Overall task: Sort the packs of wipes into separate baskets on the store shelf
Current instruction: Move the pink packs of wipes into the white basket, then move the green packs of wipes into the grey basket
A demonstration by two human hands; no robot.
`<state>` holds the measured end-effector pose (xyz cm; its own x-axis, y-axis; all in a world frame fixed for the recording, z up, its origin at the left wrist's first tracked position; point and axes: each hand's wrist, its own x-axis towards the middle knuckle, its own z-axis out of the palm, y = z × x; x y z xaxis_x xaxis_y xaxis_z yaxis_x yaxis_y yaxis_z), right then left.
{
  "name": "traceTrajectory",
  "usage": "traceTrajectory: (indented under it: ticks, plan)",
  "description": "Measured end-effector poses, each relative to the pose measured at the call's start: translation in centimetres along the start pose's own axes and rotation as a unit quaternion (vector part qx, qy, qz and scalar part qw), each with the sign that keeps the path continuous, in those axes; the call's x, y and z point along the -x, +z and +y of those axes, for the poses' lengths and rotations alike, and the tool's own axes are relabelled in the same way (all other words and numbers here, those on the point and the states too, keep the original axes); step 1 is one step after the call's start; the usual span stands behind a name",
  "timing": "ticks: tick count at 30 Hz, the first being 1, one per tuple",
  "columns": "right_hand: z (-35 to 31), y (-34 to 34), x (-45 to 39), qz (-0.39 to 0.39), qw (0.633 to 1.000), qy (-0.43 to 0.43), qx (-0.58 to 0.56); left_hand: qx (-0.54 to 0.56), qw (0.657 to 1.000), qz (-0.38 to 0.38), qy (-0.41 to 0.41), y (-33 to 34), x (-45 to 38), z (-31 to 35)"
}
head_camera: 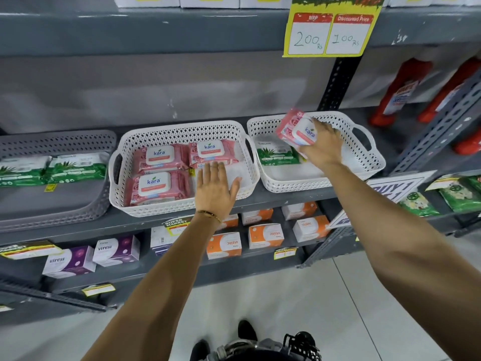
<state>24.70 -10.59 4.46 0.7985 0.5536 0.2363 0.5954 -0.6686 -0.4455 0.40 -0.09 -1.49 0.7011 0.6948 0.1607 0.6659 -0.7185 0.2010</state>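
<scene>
Three baskets stand on the grey shelf. The middle white basket (182, 131) holds three pink Kara wipe packs (160, 157). My left hand (214, 187) lies flat and open over its bare front right corner. The right white basket (369, 162) holds a green aloe pack (276, 152) at its left. My right hand (324, 145) grips a pink Kara pack (296, 128), tilted and lifted above that basket. The grey basket (65, 142) on the left holds two green aloe packs (75, 166).
A yellow price sign (330, 29) hangs from the shelf above. Red bottles (400, 89) stand at the back right. The lower shelf carries purple boxes (117, 250) and orange boxes (223, 244). A slanted grey upright (437, 126) rises beside the right basket. Below is a tiled floor.
</scene>
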Motion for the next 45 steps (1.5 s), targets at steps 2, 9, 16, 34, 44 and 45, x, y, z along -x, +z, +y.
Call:
traceTrajectory:
  ticks: [2, 9, 16, 34, 44, 45]
  plan:
    - [-2.9, -0.3, 0.8, -0.029, 0.997, -0.053, -0.037, -0.001, 1.0, 0.006, -0.016, -0.6, 0.9, -2.4]
    - [-12.5, 1.3, 4.6, -0.151, 0.963, -0.222, -0.017, 0.007, 0.998, 0.02, -0.057, -2.6, 3.6, -10.5]
    - [-15.6, 5.4, 7.1, -0.279, 0.931, -0.23, 0.057, 0.011, 0.998, 0.017, -0.053, -3.4, 4.8, -12.7]
    - [-8.8, 3.4, 5.6, -0.041, 0.994, -0.096, 0.033, 0.004, 0.999, 0.032, -0.029, -1.8, 3.1, -8.5]
    - [-3.6, 5.1, 0.8, -0.196, 0.966, -0.087, 0.147, 0.009, 0.997, 0.056, -0.045, -0.1, 1.2, -4.5]
    - [-3.4, 5.6, 0.4, -0.21, 0.96, -0.096, 0.158, 0.01, 0.997, 0.064, -0.041, 0.0, 1.3, -4.5]
